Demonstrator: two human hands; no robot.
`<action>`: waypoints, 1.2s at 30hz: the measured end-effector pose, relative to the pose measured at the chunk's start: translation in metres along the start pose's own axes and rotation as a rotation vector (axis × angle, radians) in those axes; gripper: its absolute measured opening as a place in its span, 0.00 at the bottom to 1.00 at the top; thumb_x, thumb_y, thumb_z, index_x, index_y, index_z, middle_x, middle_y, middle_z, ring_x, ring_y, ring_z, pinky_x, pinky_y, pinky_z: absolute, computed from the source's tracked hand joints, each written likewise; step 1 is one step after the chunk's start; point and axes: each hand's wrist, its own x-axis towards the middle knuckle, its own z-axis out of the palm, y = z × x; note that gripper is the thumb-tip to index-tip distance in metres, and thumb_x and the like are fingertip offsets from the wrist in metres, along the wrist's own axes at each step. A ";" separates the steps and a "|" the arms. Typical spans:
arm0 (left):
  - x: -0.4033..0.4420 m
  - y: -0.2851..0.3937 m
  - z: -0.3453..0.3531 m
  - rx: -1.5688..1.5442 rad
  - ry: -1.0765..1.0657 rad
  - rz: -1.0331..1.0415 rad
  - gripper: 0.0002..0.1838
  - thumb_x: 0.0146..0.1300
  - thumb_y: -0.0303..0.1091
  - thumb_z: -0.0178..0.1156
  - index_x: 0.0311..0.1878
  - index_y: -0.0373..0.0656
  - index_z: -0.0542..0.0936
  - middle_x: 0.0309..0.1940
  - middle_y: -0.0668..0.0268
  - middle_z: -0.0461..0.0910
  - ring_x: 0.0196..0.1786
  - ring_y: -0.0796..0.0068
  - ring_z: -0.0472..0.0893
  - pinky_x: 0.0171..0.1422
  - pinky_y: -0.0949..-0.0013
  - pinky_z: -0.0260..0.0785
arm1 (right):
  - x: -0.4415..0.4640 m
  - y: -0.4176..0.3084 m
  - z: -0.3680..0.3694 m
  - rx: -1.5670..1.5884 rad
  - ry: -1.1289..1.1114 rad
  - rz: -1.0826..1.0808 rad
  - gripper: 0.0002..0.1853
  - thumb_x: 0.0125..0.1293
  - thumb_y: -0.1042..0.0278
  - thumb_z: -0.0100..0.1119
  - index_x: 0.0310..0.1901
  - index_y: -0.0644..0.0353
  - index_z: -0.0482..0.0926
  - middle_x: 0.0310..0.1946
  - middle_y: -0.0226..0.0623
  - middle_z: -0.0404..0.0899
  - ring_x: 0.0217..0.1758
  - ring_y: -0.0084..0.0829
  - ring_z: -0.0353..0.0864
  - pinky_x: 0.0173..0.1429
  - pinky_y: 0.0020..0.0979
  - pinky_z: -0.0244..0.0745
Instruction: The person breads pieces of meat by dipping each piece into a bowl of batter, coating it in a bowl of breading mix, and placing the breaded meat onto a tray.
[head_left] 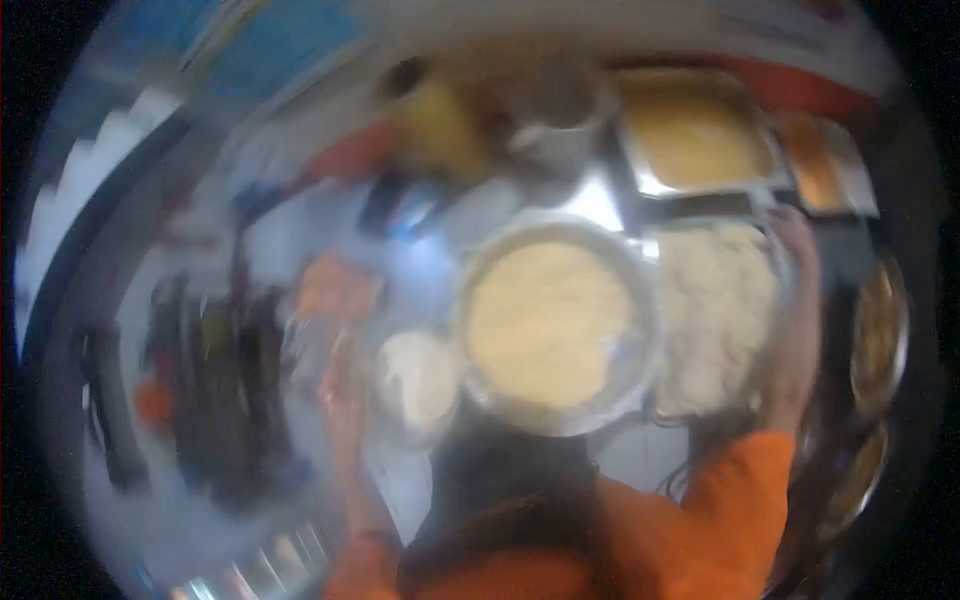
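Observation:
A wide round metal bowl [643,375] in front of me holds a pale yellow, flour-like mass [550,320]. To its right lies a metal tray [668,413] filled with pale, lumpy dough-like pieces [715,310]. My right hand [792,232] is at that tray's far right corner, the forearm running along its side; blur hides whether the fingers grip the rim. On the left, my left hand [342,385] is smeared by motion, beside a smaller bowl of white stuff [420,382] and just below an orange-pink item [340,288]. Its fingers cannot be made out.
Behind the dough tray stands a metal tray of yellow contents [700,140], with a smaller orange-filled tray [815,165] beside it. Oval metal dishes [880,335] line the right edge. Dark blurred objects [225,380] stand at left. A shiny metal item [595,200] sits behind the bowl.

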 end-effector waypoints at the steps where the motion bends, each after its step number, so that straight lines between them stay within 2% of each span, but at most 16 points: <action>1: -0.007 -0.019 -0.019 -0.019 0.059 0.027 0.27 0.69 0.27 0.57 0.71 0.35 0.68 0.68 0.51 0.72 0.70 0.57 0.72 0.73 0.59 0.66 | 0.019 0.043 0.002 0.111 0.061 -0.041 0.26 0.65 0.59 0.66 0.60 0.66 0.78 0.53 0.46 0.84 0.53 0.34 0.82 0.59 0.36 0.75; 3: -0.028 -0.067 -0.056 -0.070 0.271 0.005 0.26 0.69 0.27 0.58 0.70 0.35 0.69 0.65 0.52 0.75 0.66 0.60 0.76 0.72 0.61 0.67 | -0.003 0.055 -0.017 -0.095 0.092 -0.185 0.23 0.70 0.66 0.59 0.62 0.69 0.76 0.62 0.47 0.77 0.66 0.37 0.75 0.71 0.36 0.66; 4: -0.036 -0.077 -0.074 -0.047 0.335 -0.025 0.26 0.69 0.27 0.58 0.70 0.35 0.69 0.65 0.52 0.75 0.66 0.60 0.76 0.72 0.61 0.67 | -0.005 0.069 -0.018 0.251 0.066 -0.123 0.23 0.71 0.65 0.59 0.63 0.70 0.75 0.64 0.46 0.76 0.67 0.37 0.74 0.73 0.35 0.64; 7: -0.044 -0.110 -0.118 0.011 0.471 -0.106 0.25 0.68 0.27 0.60 0.67 0.33 0.71 0.62 0.55 0.78 0.63 0.64 0.78 0.71 0.64 0.68 | -0.123 -0.016 -0.015 0.308 0.198 -0.313 0.24 0.73 0.63 0.57 0.64 0.71 0.73 0.63 0.47 0.76 0.66 0.37 0.74 0.74 0.34 0.63; 10: -0.026 -0.171 -0.155 -0.060 0.504 -0.089 0.23 0.67 0.26 0.62 0.64 0.31 0.73 0.62 0.57 0.77 0.63 0.68 0.78 0.68 0.68 0.70 | -0.199 -0.075 0.007 0.511 0.270 -0.289 0.24 0.74 0.63 0.57 0.64 0.71 0.74 0.61 0.46 0.77 0.66 0.36 0.74 0.74 0.35 0.62; 12: 0.006 -0.221 -0.165 0.284 0.349 -0.005 0.20 0.72 0.34 0.58 0.62 0.32 0.76 0.57 0.59 0.81 0.59 0.68 0.80 0.63 0.67 0.73 | -0.227 -0.086 0.014 0.398 0.245 -0.285 0.22 0.75 0.64 0.56 0.63 0.71 0.74 0.60 0.46 0.78 0.66 0.37 0.75 0.74 0.35 0.63; 15: 0.070 -0.293 -0.143 0.105 0.265 -0.070 0.21 0.74 0.43 0.50 0.57 0.36 0.79 0.52 0.58 0.84 0.54 0.64 0.83 0.60 0.61 0.75 | -0.260 -0.085 0.031 0.514 0.168 -0.354 0.21 0.75 0.64 0.55 0.62 0.72 0.74 0.59 0.46 0.78 0.65 0.36 0.75 0.72 0.35 0.65; 18: 0.125 -0.285 -0.124 0.620 0.052 -0.115 0.19 0.69 0.37 0.50 0.57 0.40 0.79 0.52 0.48 0.82 0.55 0.48 0.82 0.61 0.52 0.74 | -0.319 -0.122 0.049 0.360 0.204 -0.360 0.22 0.75 0.64 0.56 0.62 0.73 0.74 0.58 0.47 0.79 0.64 0.35 0.76 0.70 0.34 0.68; 19: 0.136 -0.281 -0.118 0.613 0.055 -0.089 0.19 0.69 0.37 0.50 0.57 0.40 0.79 0.52 0.48 0.82 0.55 0.48 0.82 0.61 0.52 0.74 | -0.338 -0.133 0.053 0.211 0.191 -0.320 0.23 0.74 0.63 0.57 0.62 0.74 0.74 0.58 0.48 0.79 0.63 0.36 0.76 0.70 0.35 0.68; 20: 0.135 -0.266 -0.113 0.381 0.141 -0.110 0.19 0.67 0.36 0.50 0.56 0.41 0.80 0.50 0.46 0.82 0.55 0.45 0.81 0.61 0.51 0.74 | -0.358 -0.144 0.057 0.229 0.179 -0.290 0.23 0.74 0.63 0.57 0.61 0.74 0.74 0.57 0.50 0.78 0.62 0.37 0.76 0.69 0.36 0.69; 23: 0.166 -0.288 -0.104 0.772 0.068 -0.215 0.16 0.63 0.34 0.52 0.49 0.40 0.82 0.47 0.45 0.83 0.54 0.44 0.81 0.60 0.51 0.74 | -0.413 -0.165 0.072 0.276 0.206 -0.202 0.23 0.74 0.63 0.57 0.61 0.74 0.74 0.58 0.51 0.78 0.62 0.37 0.76 0.68 0.36 0.69; 25: 0.153 -0.251 -0.107 0.615 0.041 -0.177 0.14 0.60 0.33 0.55 0.45 0.39 0.83 0.48 0.45 0.82 0.54 0.46 0.81 0.58 0.50 0.75 | -0.439 -0.158 0.084 0.316 0.233 -0.170 0.21 0.74 0.66 0.57 0.60 0.74 0.75 0.57 0.49 0.79 0.61 0.37 0.77 0.67 0.35 0.70; 27: 0.134 -0.218 -0.110 0.053 0.235 -0.317 0.13 0.62 0.35 0.55 0.42 0.39 0.84 0.47 0.46 0.83 0.53 0.47 0.82 0.56 0.49 0.75 | -0.466 -0.162 0.096 0.267 0.247 -0.160 0.19 0.73 0.70 0.57 0.60 0.73 0.75 0.55 0.48 0.80 0.59 0.36 0.78 0.66 0.34 0.71; 31: 0.118 -0.207 -0.143 0.033 0.108 -0.235 0.16 0.68 0.43 0.54 0.46 0.42 0.84 0.44 0.55 0.86 0.48 0.51 0.83 0.54 0.55 0.74 | -0.490 -0.173 0.123 0.376 0.283 -0.175 0.17 0.73 0.71 0.57 0.58 0.72 0.77 0.52 0.47 0.81 0.56 0.36 0.79 0.64 0.34 0.72; 33: 0.116 -0.230 -0.154 -0.032 0.103 0.014 0.16 0.68 0.43 0.57 0.50 0.43 0.84 0.44 0.57 0.86 0.45 0.57 0.84 0.51 0.58 0.74 | -0.490 -0.201 0.135 0.270 0.352 -0.211 0.16 0.71 0.71 0.59 0.56 0.72 0.78 0.51 0.46 0.82 0.54 0.35 0.81 0.62 0.34 0.74; 36: 0.093 -0.232 -0.145 -0.214 0.145 -0.118 0.17 0.70 0.42 0.57 0.53 0.40 0.84 0.43 0.59 0.87 0.44 0.61 0.84 0.49 0.62 0.74 | -0.461 -0.257 0.159 0.236 0.168 -0.420 0.15 0.68 0.71 0.62 0.53 0.70 0.81 0.47 0.45 0.84 0.51 0.32 0.83 0.59 0.33 0.76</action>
